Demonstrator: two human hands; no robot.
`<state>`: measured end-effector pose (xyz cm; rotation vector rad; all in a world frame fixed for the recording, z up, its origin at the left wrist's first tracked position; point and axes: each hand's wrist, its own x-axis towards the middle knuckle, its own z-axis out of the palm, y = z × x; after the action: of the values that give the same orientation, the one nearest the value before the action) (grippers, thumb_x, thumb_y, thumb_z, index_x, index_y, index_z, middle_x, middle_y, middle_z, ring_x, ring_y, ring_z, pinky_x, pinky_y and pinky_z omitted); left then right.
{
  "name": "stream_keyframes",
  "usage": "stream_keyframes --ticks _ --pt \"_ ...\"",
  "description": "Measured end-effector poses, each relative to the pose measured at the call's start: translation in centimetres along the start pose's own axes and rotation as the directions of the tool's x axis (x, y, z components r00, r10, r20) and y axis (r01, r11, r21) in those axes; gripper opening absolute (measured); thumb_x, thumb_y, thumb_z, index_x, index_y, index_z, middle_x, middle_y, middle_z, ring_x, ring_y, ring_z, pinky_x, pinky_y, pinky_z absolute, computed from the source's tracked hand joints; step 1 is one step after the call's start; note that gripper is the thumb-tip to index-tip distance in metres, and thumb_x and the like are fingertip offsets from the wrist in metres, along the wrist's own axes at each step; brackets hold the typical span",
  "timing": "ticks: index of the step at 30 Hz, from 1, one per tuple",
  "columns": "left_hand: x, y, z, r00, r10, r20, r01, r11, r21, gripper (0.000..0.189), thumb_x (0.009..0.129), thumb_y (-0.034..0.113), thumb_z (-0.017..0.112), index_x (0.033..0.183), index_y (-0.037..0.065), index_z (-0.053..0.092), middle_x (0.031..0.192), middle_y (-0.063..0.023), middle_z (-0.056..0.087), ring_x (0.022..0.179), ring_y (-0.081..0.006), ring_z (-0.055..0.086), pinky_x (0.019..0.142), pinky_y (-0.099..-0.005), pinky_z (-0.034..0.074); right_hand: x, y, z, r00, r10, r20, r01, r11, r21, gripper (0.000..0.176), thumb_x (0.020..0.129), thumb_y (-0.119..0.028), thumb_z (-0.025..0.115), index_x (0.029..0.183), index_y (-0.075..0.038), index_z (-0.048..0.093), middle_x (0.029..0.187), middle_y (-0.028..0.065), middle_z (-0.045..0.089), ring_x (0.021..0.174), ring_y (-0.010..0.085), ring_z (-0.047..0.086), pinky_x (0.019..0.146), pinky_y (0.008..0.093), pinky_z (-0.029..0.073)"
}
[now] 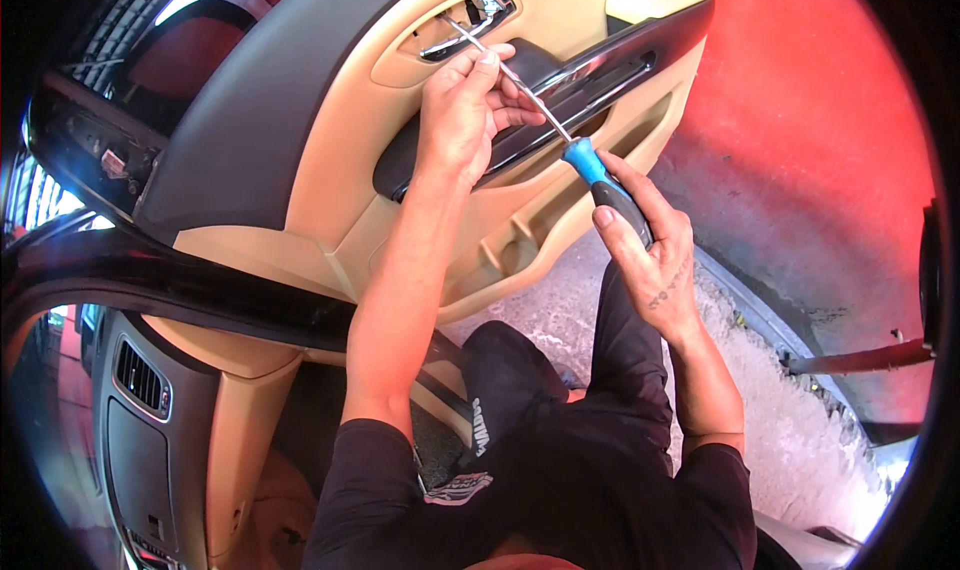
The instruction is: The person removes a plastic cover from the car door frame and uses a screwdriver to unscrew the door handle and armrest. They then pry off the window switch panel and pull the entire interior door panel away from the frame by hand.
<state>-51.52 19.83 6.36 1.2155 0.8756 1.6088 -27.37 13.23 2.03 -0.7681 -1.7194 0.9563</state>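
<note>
A long screwdriver [603, 178] with a blue and black handle slants up and left across the car door panel [335, 160]. My right hand [655, 255] is closed round its handle. With thumb and fingers, my left hand [465, 110] steadies the metal shaft partway along, some of its fingers curled loosely. The tip of the shaft reaches into the recess of the inner door handle [487, 8], where chrome and metal parts show. Exactly what the tip touches is too small to tell. Below the shaft lies the glossy black armrest trim [600, 80].
The door stands open, with a beige storage pocket [515, 250] low on it. At the lower left is the dashboard [160, 450] with an air vent [142, 375]. A red and grey wall [800, 120] rises at the right, beside the rough pale floor [760, 410].
</note>
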Motion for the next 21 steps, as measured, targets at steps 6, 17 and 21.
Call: stream_keyframes --ticks 6,17,21 --pt "-0.1 0.1 0.1 1.000 0.001 -0.003 -0.001 1.000 0.019 0.034 0.109 0.024 0.054 0.125 -0.006 0.056 0.083 -0.0091 0.062 0.076 -0.0260 0.072 0.070 -0.0420 0.064 -0.1 0.3 0.5 0.998 -0.045 -0.035 0.044 0.999 -0.023 0.047 0.093 -0.014 0.068 0.137 -0.001 0.062 0.104 0.0201 0.072 0.090 0.0184 0.070 0.085 0.0323 0.053" --pt "-0.3 0.1 0.4 0.999 0.028 -0.018 -0.028 1.000 0.004 0.034 0.109 0.025 0.054 0.123 -0.005 0.056 0.087 -0.0109 0.065 0.077 -0.0248 0.072 0.070 -0.0407 0.064 0.3 -2.3 -0.6 0.948 0.268 0.172 -0.308 0.910 0.278 0.057 0.099 -0.034 0.062 0.144 0.001 0.056 0.075 0.0018 0.060 0.059 0.0105 0.056 0.056 0.0264 0.047" --pt "-0.5 0.1 0.5 0.999 0.029 0.018 -0.029 0.999 0.029 0.036 0.108 0.029 0.055 0.120 -0.005 0.058 0.087 -0.0123 0.067 0.078 -0.0245 0.073 0.071 -0.0396 0.064 0.8 -2.8 -0.5 0.930 0.300 0.214 -0.368 0.793 0.485 0.064 0.100 -0.031 0.061 0.150 0.005 0.046 0.064 -0.0027 0.046 0.048 0.0069 0.041 0.043 0.0250 0.035"
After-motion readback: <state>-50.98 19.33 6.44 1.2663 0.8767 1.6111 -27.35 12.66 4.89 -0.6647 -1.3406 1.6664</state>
